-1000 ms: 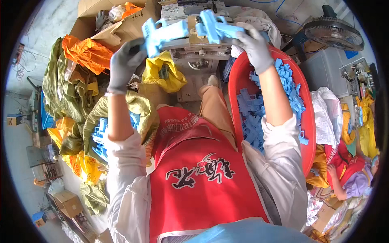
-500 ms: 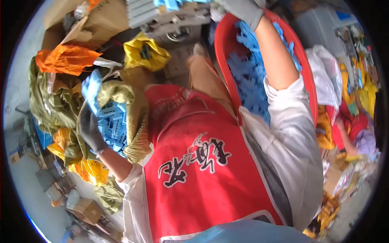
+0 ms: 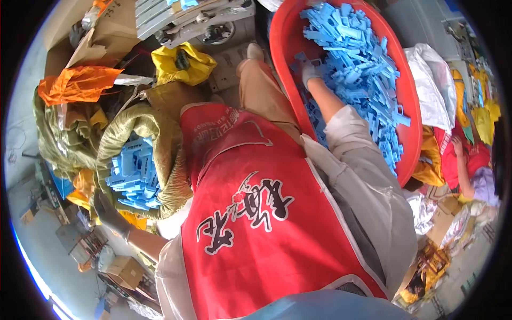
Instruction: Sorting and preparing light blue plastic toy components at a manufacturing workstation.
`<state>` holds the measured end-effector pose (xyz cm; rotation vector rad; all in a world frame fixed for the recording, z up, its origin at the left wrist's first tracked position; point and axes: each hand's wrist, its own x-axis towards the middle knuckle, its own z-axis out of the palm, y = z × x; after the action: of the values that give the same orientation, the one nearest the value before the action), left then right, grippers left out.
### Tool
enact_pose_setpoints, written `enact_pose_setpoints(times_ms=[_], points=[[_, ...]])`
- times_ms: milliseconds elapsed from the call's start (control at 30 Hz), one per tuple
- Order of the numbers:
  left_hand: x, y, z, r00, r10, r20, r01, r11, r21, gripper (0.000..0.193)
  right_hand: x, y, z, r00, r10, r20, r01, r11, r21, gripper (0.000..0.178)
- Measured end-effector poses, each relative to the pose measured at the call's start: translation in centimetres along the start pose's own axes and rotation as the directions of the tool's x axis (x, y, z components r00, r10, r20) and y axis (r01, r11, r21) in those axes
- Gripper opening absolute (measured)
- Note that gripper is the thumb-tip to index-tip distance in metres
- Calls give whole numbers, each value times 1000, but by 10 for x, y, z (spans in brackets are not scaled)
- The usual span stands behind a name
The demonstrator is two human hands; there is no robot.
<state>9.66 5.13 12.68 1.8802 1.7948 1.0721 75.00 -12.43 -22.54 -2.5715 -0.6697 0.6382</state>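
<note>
An olive woven sack (image 3: 173, 160) with a rolled rim stands at my left, holding many flat blue plastic pieces (image 3: 133, 170). My left hand (image 3: 111, 216), in a grey glove, is at the sack's near left side, its fingers stretched out along the outside of the rim and nothing seen in them. To my right is a long red tub (image 3: 413, 133) heaped with the same blue pieces (image 3: 349, 69). Inside the tub, my gloved right hand (image 3: 310, 73) reaches down by its left wall, at the edge of the heap. Its fingertips are blurred and partly hidden among the pieces.
Ahead stands a grey slatted metal frame (image 3: 194, 18). A yellow bag (image 3: 181, 64), an orange bag (image 3: 77, 85) and a cardboard box (image 3: 109, 34) lie beyond the sack. At right, a white sack (image 3: 429, 80) adjoins the tub; another person (image 3: 469, 165) in red is farther off.
My left hand has let go of a clump of blue pieces at the sack's mouth and moved down outside the rim. My right hand has come back from the tub's far end into its left side.
</note>
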Motion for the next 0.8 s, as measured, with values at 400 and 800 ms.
enact_pose_setpoints(times_ms=[400,800], points=[[5,78,47,995,35,91,-23,992,-128,25,-74,-26,-127,955,-297,-4,297,955,-26,61],[63,196,174,806,519,284,-388,827,-408,24,-124,31,-206,903,-424,-73,415,903,-108,47]])
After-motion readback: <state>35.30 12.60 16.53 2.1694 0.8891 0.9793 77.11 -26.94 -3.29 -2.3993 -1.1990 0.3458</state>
